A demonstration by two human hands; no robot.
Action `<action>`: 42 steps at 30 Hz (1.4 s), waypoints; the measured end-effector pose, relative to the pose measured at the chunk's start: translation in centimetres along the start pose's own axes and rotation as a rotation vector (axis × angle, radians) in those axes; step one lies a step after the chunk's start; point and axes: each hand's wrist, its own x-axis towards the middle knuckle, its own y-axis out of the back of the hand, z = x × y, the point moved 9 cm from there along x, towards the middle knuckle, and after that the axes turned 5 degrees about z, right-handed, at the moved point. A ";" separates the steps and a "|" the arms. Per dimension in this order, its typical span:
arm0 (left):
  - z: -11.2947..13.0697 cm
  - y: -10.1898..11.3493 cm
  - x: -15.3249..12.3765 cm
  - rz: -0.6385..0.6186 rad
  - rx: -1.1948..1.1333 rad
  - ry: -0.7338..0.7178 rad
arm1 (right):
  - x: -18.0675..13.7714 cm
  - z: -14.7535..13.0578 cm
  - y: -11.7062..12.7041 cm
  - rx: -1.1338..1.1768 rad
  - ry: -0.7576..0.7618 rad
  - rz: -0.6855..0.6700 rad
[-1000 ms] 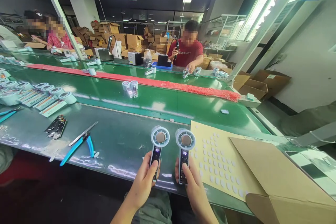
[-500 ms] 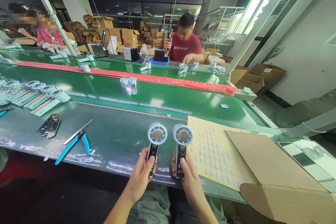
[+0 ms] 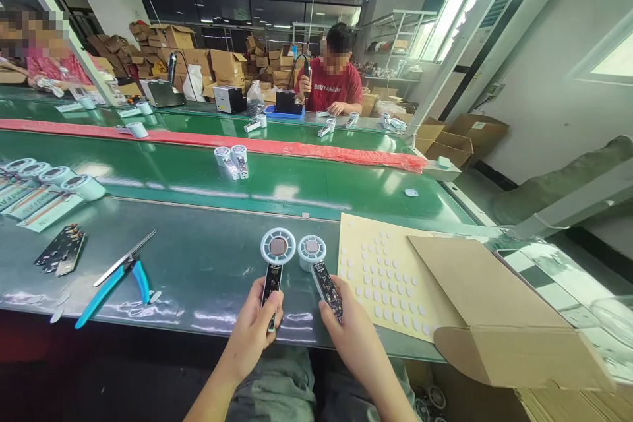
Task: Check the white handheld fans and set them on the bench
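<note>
My left hand [image 3: 251, 318] is closed round the handle of a handheld fan [image 3: 271, 277], its thumb on the black circuit board showing along the handle. The pale blue round head points away from me. A second handheld fan [image 3: 324, 282] is gripped by my right hand [image 3: 350, 316], its handle slanting and its head leaning left, close beside the first. Its circuit board also lies bare. Both fans are above the front edge of the dark green bench [image 3: 208, 264]. A yellow sheet of white oval stickers [image 3: 366, 264] lies just right of my right hand.
On the left lie blue-handled pliers [image 3: 106, 293], tweezers [image 3: 126, 257], circuit boards [image 3: 62, 249] and several fans [image 3: 82, 186]. An opened cardboard box [image 3: 494, 290] overlaps the sticker sheet. Two fans [image 3: 232, 159] rest on the green belt [image 3: 297, 175]. Across it sits a co-worker [image 3: 336, 82].
The fan in my right hand has tilted left and its head has come nearer the other fan. My left hand keeps its hold. The whole view has shifted somewhat.
</note>
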 end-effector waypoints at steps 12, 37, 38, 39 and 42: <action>-0.1 -0.1 -0.1 -0.021 0.031 -0.006 | 0.7 2.0 6.4 -0.637 0.288 0.274; -0.1 0.0 -0.3 0.002 0.137 -0.013 | 4.4 -1.1 3.1 0.002 0.167 0.242; -0.1 -0.1 -0.4 -0.002 0.143 -0.013 | 4.3 -1.1 3.2 0.006 0.172 0.243; -0.1 -0.1 -0.4 -0.010 0.148 -0.012 | 4.1 -1.1 3.2 0.008 0.180 0.240; -0.2 -0.2 -0.4 -0.030 0.154 -0.014 | 2.5 -1.3 3.5 0.002 0.229 0.222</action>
